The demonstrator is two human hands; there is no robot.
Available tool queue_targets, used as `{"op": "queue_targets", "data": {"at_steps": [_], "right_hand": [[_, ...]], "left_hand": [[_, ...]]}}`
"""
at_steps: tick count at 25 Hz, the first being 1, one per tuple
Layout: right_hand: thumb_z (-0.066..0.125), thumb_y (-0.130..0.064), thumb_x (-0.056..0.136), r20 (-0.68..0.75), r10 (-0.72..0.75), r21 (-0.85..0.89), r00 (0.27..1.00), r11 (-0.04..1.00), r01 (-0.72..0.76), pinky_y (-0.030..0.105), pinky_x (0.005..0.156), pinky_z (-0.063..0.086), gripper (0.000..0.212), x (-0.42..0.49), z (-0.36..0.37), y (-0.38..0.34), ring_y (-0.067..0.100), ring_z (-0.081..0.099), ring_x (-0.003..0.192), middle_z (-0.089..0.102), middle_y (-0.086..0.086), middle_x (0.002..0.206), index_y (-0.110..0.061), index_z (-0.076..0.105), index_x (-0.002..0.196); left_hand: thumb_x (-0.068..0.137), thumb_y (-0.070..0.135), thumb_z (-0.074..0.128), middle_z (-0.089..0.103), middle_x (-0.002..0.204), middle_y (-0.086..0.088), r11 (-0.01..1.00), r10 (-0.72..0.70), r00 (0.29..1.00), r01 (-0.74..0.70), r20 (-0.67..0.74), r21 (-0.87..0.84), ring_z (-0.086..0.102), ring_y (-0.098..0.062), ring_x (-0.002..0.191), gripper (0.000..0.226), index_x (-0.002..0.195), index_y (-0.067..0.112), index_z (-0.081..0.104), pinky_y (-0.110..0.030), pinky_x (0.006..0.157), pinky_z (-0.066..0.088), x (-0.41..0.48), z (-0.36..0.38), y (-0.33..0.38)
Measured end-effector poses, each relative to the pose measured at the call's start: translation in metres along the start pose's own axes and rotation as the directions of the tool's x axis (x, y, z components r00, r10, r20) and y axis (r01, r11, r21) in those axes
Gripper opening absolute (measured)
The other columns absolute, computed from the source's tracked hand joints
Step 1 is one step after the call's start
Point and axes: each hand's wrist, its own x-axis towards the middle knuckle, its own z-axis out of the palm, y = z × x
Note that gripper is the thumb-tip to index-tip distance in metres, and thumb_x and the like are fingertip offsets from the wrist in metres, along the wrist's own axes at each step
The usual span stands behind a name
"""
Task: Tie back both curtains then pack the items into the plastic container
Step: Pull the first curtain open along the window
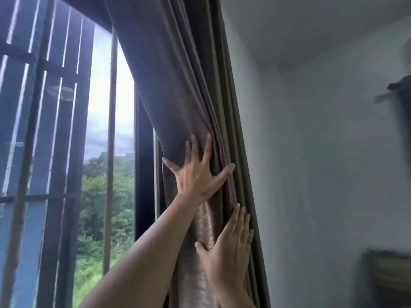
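no readable text, labels, brands, numbers or signs anywhere in view.

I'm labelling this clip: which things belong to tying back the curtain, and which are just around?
Job: curtain, left hand, right hand, both hands flat on it.
Just there: window bars, wall, blurred dark thing at right.

head cam | single view | faces forward and up | close to curtain beside window
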Motion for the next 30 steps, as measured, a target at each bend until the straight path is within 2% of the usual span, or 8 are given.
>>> {"op": "queue_targets", "data": {"at_steps": [3, 8, 13, 16, 18, 22, 26, 30], "right_hand": [[0.089, -0.053, 0.035, -0.057, -0.023, -0.025, 0.998, 0.999, 0.022, 0.047, 0.105, 0.038, 0.142, 0.018, 0.021, 0.021, 0.035, 0.037, 0.135, 0.038, 0.021, 0.146, -0.006, 0.011, 0.145], [0.082, -0.063, 0.038, -0.072, -0.01, -0.031, 0.997, 0.999, 0.008, 0.044, 0.109, 0.02, 0.142, 0.051, 0.036, 0.055, 0.034, 0.029, 0.139, 0.029, 0.02, 0.151, -0.014, 0.003, 0.146], [0.068, -0.076, 0.049, 0.023, 0.019, 0.004, 1.0, 1.0, -0.019, 0.042, 0.118, 0.004, 0.143, 0.09, 0.04, 0.1, 0.028, -0.003, 0.146, -0.007, 0.013, 0.158, -0.02, -0.023, 0.144], [0.064, -0.076, 0.056, 0.065, 0.039, 0.02, 0.997, 0.999, -0.041, 0.04, 0.119, -0.003, 0.137, 0.113, 0.044, 0.119, 0.025, -0.016, 0.145, -0.022, 0.007, 0.156, -0.027, -0.044, 0.125], [0.063, -0.075, 0.058, 0.076, 0.022, 0.027, 0.997, 0.999, -0.024, 0.04, 0.118, -0.004, 0.134, 0.129, 0.056, 0.135, 0.024, -0.017, 0.145, -0.023, 0.007, 0.155, -0.028, -0.046, 0.12], [0.065, -0.073, 0.059, 0.06, -0.015, 0.08, 0.998, 0.997, 0.011, 0.041, 0.118, -0.002, 0.135, 0.162, 0.085, 0.176, 0.026, -0.013, 0.146, -0.017, 0.01, 0.157, -0.023, -0.034, 0.136], [0.065, -0.07, 0.062, 0.068, -0.063, 0.119, 0.996, 0.991, 0.055, 0.038, 0.114, -0.008, 0.129, 0.192, 0.11, 0.209, 0.026, -0.011, 0.146, -0.013, 0.01, 0.158, -0.028, -0.037, 0.13], [0.069, -0.065, 0.064, 0.035, -0.151, 0.211, 0.988, 0.967, 0.14, 0.037, 0.112, -0.009, 0.127, 0.208, 0.124, 0.232, 0.026, -0.007, 0.146, -0.005, 0.009, 0.159, -0.033, -0.03, 0.137]], "left_hand": [[0.071, 0.085, 0.015, -0.019, 0.157, 0.001, 0.997, 0.032, 0.999, -0.031, 0.004, -0.077, -0.014, -0.017, 0.145, 0.086, 0.14, 0.048, -0.02, -0.077, 0.099, -0.007, 0.014, 0.028, -0.002], [0.069, 0.086, 0.025, -0.032, 0.152, 0.002, 0.963, 0.106, 0.994, -0.107, -0.018, -0.249, -0.027, -0.02, 0.14, 0.09, 0.135, 0.052, -0.026, -0.073, 0.104, -0.002, 0.038, 0.077, 0.013], [0.073, 0.083, 0.031, -0.033, 0.152, -0.002, 0.946, 0.127, 0.992, -0.129, -0.025, -0.299, -0.03, -0.021, 0.139, 0.09, 0.13, 0.052, -0.031, -0.068, 0.107, -0.004, 0.063, 0.131, 0.048], [0.073, 0.082, 0.031, -0.033, 0.152, -0.001, 0.931, 0.131, 0.99, -0.143, -0.06, -0.335, -0.03, -0.02, 0.139, 0.089, 0.128, 0.054, -0.033, -0.067, 0.107, -0.004, 0.08, 0.16, 0.059], [0.073, 0.081, 0.032, -0.033, 0.152, -0.001, 0.932, 0.126, 0.989, -0.147, -0.083, -0.333, -0.029, -0.02, 0.14, 0.089, 0.128, 0.054, -0.033, -0.067, 0.107, -0.004, 0.092, 0.181, 0.065], [0.075, 0.079, 0.036, -0.031, 0.153, -0.003, 0.946, 0.116, 0.992, -0.128, -0.059, -0.297, -0.027, -0.022, 0.141, 0.091, 0.129, 0.051, -0.032, -0.068, 0.108, -0.002, 0.112, 0.224, 0.08], [0.077, 0.077, 0.037, -0.031, 0.153, -0.005, 0.958, 0.101, 0.995, -0.101, -0.015, -0.268, -0.025, -0.024, 0.141, 0.094, 0.137, 0.046, -0.028, -0.07, 0.108, 0.0, 0.135, 0.256, 0.09], [0.077, 0.076, 0.038, -0.026, 0.154, -0.006, 0.961, 0.095, 0.993, -0.11, -0.07, -0.254, -0.02, -0.025, 0.143, 0.096, 0.142, 0.039, -0.022, -0.069, 0.108, 0.003, 0.142, 0.269, 0.094]]}}
